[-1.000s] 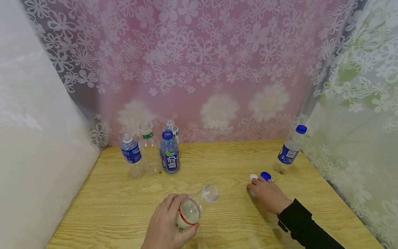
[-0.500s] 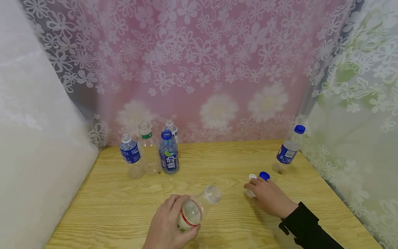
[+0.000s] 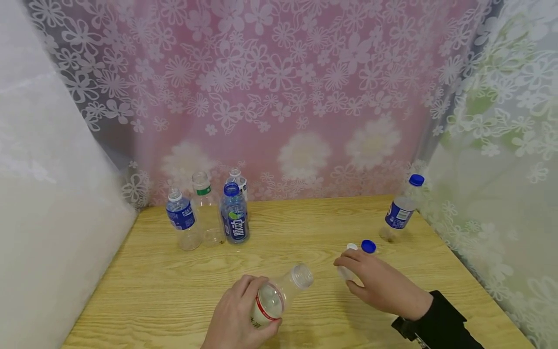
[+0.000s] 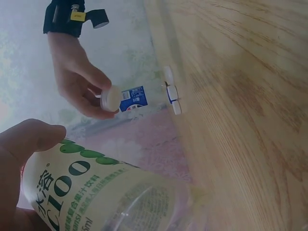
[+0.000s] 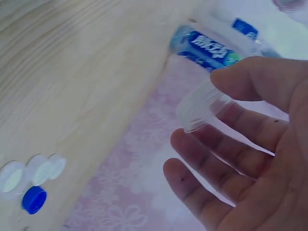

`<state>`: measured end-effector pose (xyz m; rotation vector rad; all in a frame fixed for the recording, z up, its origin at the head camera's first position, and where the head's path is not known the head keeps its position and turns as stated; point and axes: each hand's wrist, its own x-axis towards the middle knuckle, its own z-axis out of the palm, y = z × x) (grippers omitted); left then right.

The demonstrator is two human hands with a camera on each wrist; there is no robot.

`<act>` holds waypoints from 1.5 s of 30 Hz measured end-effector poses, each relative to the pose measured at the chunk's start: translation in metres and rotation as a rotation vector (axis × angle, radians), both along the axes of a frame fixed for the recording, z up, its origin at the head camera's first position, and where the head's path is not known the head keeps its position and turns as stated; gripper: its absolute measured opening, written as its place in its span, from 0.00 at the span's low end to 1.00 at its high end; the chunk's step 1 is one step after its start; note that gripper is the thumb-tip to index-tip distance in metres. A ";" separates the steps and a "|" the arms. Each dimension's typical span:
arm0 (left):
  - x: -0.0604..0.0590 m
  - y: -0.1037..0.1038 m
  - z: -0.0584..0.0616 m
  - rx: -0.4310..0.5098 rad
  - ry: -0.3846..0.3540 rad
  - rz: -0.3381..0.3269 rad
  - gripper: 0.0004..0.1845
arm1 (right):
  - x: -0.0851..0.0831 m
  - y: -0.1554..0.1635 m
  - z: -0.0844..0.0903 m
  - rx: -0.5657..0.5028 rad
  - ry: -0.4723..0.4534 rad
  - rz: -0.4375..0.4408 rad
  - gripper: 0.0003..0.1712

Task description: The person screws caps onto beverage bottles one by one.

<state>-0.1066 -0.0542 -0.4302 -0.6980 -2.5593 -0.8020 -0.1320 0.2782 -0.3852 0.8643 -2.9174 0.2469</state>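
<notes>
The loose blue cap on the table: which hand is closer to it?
The right. The right hand, pinching a white cap, sits just in front of the blue cap. The left hand grips an open bottle well off to the cap's left.

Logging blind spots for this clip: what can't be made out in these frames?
- White cap in the right hand: in the head view its fingers hide most of it.
- Open bottle: the left hand covers its base and label in the head view; the left wrist view cuts it off.
- Rear bottle in the far group: the blue bottle hides most of it.
- Loose caps: the right wrist view blurs them.
</notes>
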 end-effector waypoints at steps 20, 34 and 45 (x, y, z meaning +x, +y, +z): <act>0.000 0.003 -0.002 -0.041 -0.008 -0.102 0.35 | 0.029 -0.020 0.034 -0.243 0.109 0.127 0.33; 0.003 0.005 -0.006 -0.015 0.001 -0.138 0.33 | 0.039 -0.031 0.047 -0.329 0.177 0.200 0.30; 0.004 0.009 -0.007 -0.005 0.023 -0.131 0.32 | 0.043 -0.039 0.047 -0.329 0.194 0.185 0.30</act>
